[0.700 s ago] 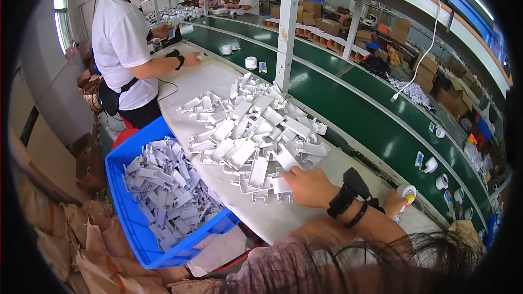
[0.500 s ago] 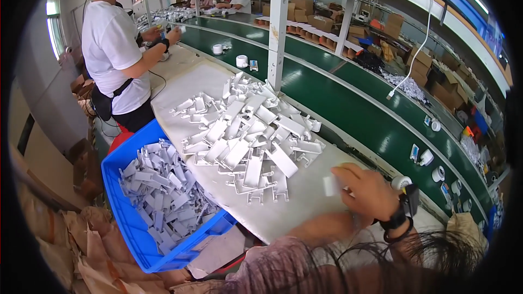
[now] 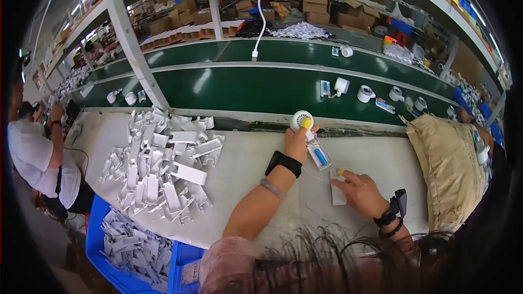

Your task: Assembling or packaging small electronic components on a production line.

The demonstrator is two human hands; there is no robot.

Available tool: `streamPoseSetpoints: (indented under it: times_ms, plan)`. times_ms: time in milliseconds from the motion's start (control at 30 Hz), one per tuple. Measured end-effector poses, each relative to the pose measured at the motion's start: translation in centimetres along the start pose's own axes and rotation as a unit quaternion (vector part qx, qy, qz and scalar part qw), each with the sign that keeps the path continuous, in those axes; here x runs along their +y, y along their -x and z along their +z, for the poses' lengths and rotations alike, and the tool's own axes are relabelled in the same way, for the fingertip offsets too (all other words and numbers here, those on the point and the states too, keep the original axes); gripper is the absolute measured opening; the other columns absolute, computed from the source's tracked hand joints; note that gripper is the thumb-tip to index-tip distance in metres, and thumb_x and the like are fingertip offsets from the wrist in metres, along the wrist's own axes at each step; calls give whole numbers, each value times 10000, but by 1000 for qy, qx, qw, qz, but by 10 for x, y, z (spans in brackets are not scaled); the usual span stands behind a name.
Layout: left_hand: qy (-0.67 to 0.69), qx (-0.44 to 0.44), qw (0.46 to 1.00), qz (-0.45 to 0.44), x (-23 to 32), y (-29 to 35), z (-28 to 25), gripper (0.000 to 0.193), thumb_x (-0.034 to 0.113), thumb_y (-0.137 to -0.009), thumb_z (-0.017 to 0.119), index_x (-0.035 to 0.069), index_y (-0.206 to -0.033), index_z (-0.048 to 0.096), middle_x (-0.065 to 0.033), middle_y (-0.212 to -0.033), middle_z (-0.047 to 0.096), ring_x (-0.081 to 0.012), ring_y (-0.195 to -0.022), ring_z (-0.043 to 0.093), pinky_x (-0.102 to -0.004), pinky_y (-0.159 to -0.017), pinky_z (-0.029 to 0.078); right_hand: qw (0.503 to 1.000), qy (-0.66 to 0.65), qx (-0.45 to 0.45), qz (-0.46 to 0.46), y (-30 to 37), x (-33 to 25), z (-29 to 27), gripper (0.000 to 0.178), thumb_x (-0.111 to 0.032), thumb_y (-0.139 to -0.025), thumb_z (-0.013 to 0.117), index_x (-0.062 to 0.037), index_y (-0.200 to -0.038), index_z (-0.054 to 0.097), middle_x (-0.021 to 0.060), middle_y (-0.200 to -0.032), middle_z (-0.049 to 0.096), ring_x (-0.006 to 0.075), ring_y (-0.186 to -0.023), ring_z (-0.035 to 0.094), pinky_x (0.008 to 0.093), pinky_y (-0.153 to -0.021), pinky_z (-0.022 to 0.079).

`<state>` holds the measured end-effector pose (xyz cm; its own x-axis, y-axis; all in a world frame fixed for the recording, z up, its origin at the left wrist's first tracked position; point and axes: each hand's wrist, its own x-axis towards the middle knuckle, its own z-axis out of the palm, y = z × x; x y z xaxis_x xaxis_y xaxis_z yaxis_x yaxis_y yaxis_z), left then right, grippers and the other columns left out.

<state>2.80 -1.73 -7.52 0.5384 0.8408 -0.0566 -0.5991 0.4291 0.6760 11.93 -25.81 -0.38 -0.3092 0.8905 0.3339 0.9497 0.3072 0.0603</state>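
Note:
My left hand point(image 3: 296, 146) grips a small white handheld fan point(image 3: 301, 117) by its round head, at the near edge of the green conveyor. The fan's handle lies open below my fingers, with a blue battery point(image 3: 321, 156) showing inside. To the right, my right hand point(image 3: 366, 195) pinches a flat white plastic cover point(image 3: 338, 189) close to the worktable's surface, a little apart from the fan. A yellow covering shows on a finger of each hand. Left of my left arm, a heap of white plastic covers point(image 3: 163, 169) lies loose on the worktable point(image 3: 248, 155).
A blue bin point(image 3: 98, 220) of similar parts stands at lower left. Fans with opened handles point(image 3: 366, 93) sit on the green conveyor point(image 3: 250, 90). A tan sack point(image 3: 444, 169) leans at right. A white cable point(image 3: 260, 16) hangs ahead. A co-worker point(image 3: 46, 155) is at far left.
The view has swung right. My left hand, not clearly visible before, now holds the fan near the conveyor. My right hand still holds the white cover, which is now beside the fan.

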Motion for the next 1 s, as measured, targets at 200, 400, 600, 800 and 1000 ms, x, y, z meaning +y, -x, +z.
streamPoseSetpoints:
  times_ms: [200,400,600,800,1000]
  plan:
    - [-56,10,998,36,-6,11,5,311,197,-957,554,-25,-1170,514,-216,-1055,657,-244,-934,667,-333,-771,540,961,-12,-135,242,-9,-13,-1,425,-351,-777,675,-20,-1027,581,134,-850,618,317,-670,639,420,-549,502]
    - [-46,7,998,48,-2,19,10,323,162,-946,570,-45,-1175,475,-222,-1065,645,-254,-953,667,-346,-795,537,955,-19,-120,269,0,-12,24,478,-378,-726,704,-10,-1007,584,139,-821,607,327,-690,638,452,-567,495]
    - [-39,22,998,47,-1,31,24,301,130,-945,566,-30,-1176,459,-196,-1106,613,-263,-998,658,-349,-809,538,927,-161,129,314,-9,3,-2,465,-211,-725,750,-20,-1124,607,125,-861,618,302,-700,636,388,-608,517]
    - [-40,14,999,19,-6,55,50,297,124,-956,553,-3,-1190,421,-148,-1128,595,-264,-1024,648,-353,-802,542,945,-94,183,255,-22,-8,14,457,-214,-723,771,-30,-1111,613,114,-879,625,298,-711,629,371,-608,518]
    - [-30,-5,1000,-1,-8,64,53,312,100,-915,638,17,-1157,460,-118,-1108,603,-251,-988,662,-320,-793,545,945,-59,180,268,-22,-7,17,461,-217,-709,768,-20,-1094,610,107,-876,620,298,-731,626,383,-631,503]
